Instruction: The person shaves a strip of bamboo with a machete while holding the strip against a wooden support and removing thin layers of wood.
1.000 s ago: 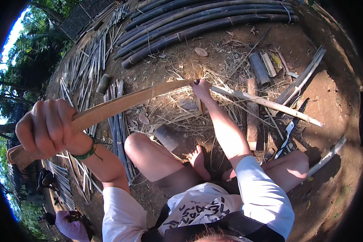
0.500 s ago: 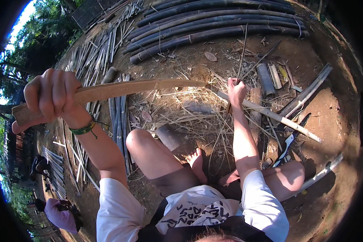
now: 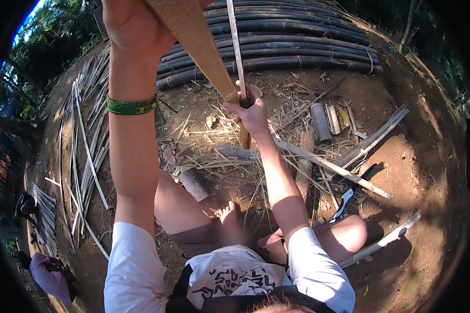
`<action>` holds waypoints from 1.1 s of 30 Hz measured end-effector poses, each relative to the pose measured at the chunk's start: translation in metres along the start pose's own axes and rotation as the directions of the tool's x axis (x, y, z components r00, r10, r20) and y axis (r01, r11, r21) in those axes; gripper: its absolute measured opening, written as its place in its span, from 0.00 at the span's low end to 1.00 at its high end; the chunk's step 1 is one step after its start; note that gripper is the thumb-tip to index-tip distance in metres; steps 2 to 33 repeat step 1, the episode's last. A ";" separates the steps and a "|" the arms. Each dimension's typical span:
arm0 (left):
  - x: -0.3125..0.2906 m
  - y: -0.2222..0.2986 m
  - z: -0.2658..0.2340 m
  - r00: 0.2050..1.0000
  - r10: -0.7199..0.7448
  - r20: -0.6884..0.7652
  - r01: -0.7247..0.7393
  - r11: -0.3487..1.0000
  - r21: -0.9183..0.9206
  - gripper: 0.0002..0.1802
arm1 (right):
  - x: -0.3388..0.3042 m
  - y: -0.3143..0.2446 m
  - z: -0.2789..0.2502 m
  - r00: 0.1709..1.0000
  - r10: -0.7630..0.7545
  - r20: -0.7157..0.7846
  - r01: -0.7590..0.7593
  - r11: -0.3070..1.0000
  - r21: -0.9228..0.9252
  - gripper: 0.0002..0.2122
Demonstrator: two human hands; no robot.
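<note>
My left hand [image 3: 136, 28] is raised to the top edge of the view, closed around a broad tan bamboo strip [image 3: 193, 41]; its fingers are partly cut off. Slanting down to the right, the strip narrows until its far end meets the fingers of my right hand [image 3: 253, 112]. That hand grips a long, narrow-bladed knife [image 3: 235, 47] by its brown wooden handle, with the blade pointing up and away. Blade and strip lie close together just above the right hand. Pale shavings [image 3: 219, 169] cover the ground below.
Dark bamboo poles [image 3: 297, 44] lie stacked at the far side. Split strips [image 3: 81, 156] spread over the left ground. To the right are a pale pole [image 3: 339, 171], a short bamboo piece [image 3: 320, 122] and a white-handled blade [image 3: 344, 201]. A person [image 3: 49, 276] is at lower left.
My left hand has swung up and to the right, tilting the strip steeply. My right hand has moved up and left with the knife, closing on the strip's far end.
</note>
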State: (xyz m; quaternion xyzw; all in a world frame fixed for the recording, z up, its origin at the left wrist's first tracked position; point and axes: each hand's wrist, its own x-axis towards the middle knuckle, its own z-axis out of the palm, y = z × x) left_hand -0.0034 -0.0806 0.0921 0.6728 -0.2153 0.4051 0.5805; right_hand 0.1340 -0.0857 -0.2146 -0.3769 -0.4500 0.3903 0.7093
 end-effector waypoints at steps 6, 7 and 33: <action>0.001 0.003 0.002 1.000 0.020 0.000 -0.020 1.000 -0.003 0.37 | 0.006 0.002 -0.001 1.000 -0.013 0.010 0.013 0.998 0.058 0.38; 0.001 0.003 0.002 1.000 0.020 0.000 -0.020 1.000 -0.003 0.37 | 0.006 0.002 -0.001 1.000 -0.013 0.010 0.013 0.998 0.058 0.38; 0.001 0.003 0.002 1.000 0.020 0.000 -0.020 1.000 -0.003 0.37 | 0.006 0.002 -0.001 1.000 -0.013 0.010 0.013 0.998 0.058 0.38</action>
